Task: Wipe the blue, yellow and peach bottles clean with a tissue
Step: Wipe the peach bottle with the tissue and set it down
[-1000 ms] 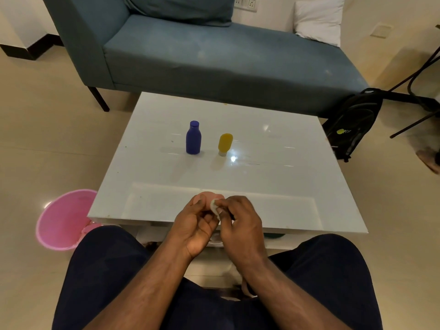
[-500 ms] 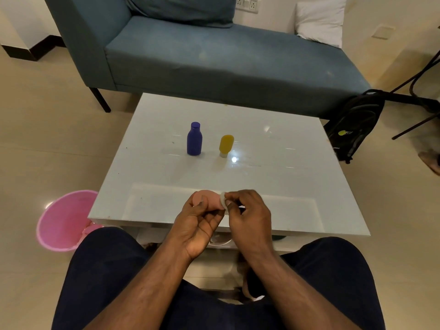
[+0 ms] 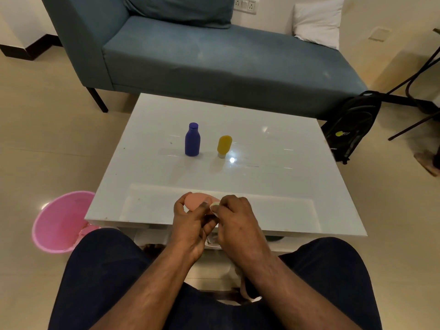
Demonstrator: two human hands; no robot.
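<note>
Single head view, looking forward-down over lap onto table [image 3: 273,186], sofa [image 3: 214,58] beyond.

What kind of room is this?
Probably a living room at home: a blue sofa with a white pillow, a low white table, and a backpack on the floor.

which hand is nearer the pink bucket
Left. The left hand holds the peach bottle at the table's near edge, on the side where the pink bucket stands on the floor. The right hand is farther from it, beside the left.
</note>
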